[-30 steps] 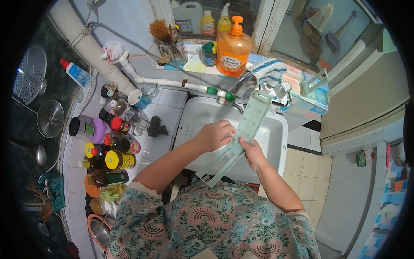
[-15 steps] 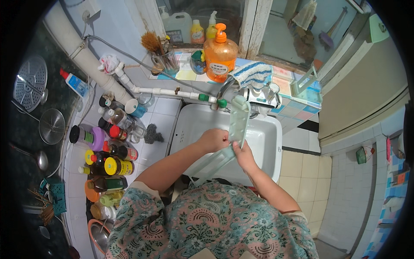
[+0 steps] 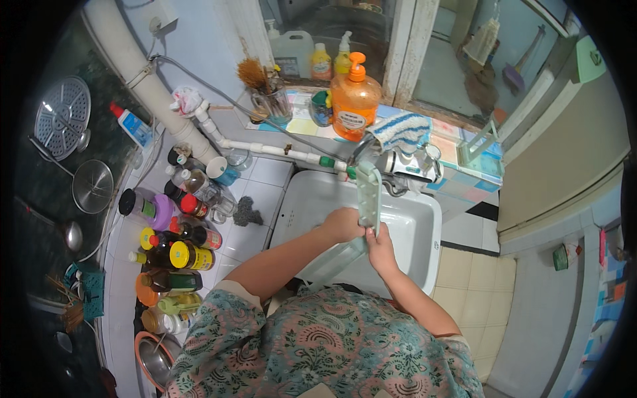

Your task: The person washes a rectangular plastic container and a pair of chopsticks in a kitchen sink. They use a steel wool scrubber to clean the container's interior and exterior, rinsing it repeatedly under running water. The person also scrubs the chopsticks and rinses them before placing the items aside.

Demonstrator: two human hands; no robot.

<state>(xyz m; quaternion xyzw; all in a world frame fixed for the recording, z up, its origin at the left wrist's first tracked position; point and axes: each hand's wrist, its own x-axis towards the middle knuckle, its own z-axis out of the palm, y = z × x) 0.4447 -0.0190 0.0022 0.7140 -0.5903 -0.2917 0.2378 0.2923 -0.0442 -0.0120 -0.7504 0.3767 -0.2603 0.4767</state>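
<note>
Over the white sink (image 3: 423, 222), I hold a pale green plastic rack (image 3: 369, 192) up on end. It looks like a long trough-shaped piece with another pale panel slanting down toward my clothes. My right hand (image 3: 381, 252) grips its near right edge, thumb pointing up along it. My left hand (image 3: 342, 225) is closed in a fist against the rack's left side, at the bend between the two parts. What those left fingers hold, if anything, is hidden. Just beyond the rack's top end is the faucet (image 3: 410, 166), with a blue-and-white striped cloth (image 3: 400, 132) draped over it.
An orange pump bottle (image 3: 355, 99) stands on the tiled ledge behind the sink. White pipework (image 3: 259, 147) runs along the wall. On the left counter are several seasoning bottles (image 3: 192, 255), a grey scouring pad (image 3: 247, 211) and a metal bowl (image 3: 156, 361).
The whole view has shifted slightly. My left fist has moved up a little against the rack, and the rack looks narrower, turned more edge-on. My right hand keeps its grip.
</note>
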